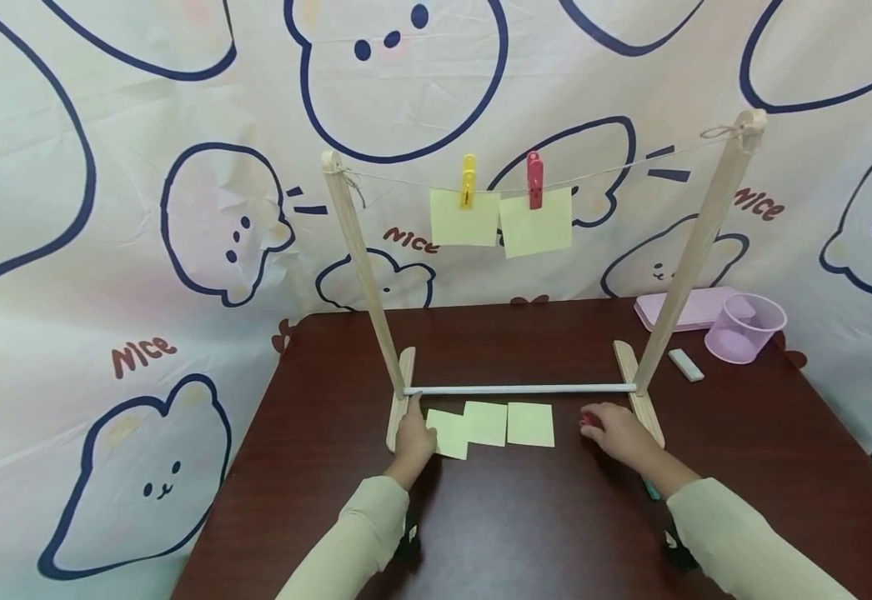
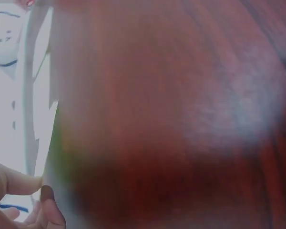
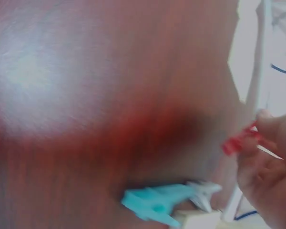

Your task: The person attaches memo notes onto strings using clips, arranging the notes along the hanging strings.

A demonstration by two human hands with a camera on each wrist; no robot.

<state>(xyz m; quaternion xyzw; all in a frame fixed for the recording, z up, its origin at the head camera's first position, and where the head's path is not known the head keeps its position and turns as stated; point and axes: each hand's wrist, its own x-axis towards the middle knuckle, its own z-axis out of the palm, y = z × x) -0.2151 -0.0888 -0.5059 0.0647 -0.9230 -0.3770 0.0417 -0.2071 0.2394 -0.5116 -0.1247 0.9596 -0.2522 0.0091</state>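
Three pale yellow sticky notes lie in a row on the table before the wooden frame. My left hand [image 1: 413, 442] pinches the edge of the leftmost sticky note [image 1: 449, 435] between thumb and fingers. Beside it lie the middle note [image 1: 485, 423] and the right note [image 1: 530, 425]. My right hand [image 1: 619, 433], right of the notes, holds a small red clothespin [image 3: 236, 144] in its fingertips. On the string above, a yellow clothespin [image 1: 468, 182] and another red clothespin [image 1: 535, 180] each hold a hanging note [image 1: 464, 221].
The wooden frame has a left post [image 1: 364, 275], a right post [image 1: 699, 250] and a white crossbar [image 1: 518, 389]. Teal [image 3: 155, 202] and grey [image 3: 204, 193] clothespins lie near my right hand. An eraser-like white block [image 1: 686, 365], purple cup [image 1: 745, 327] and pink case [image 1: 694, 308] stand right.
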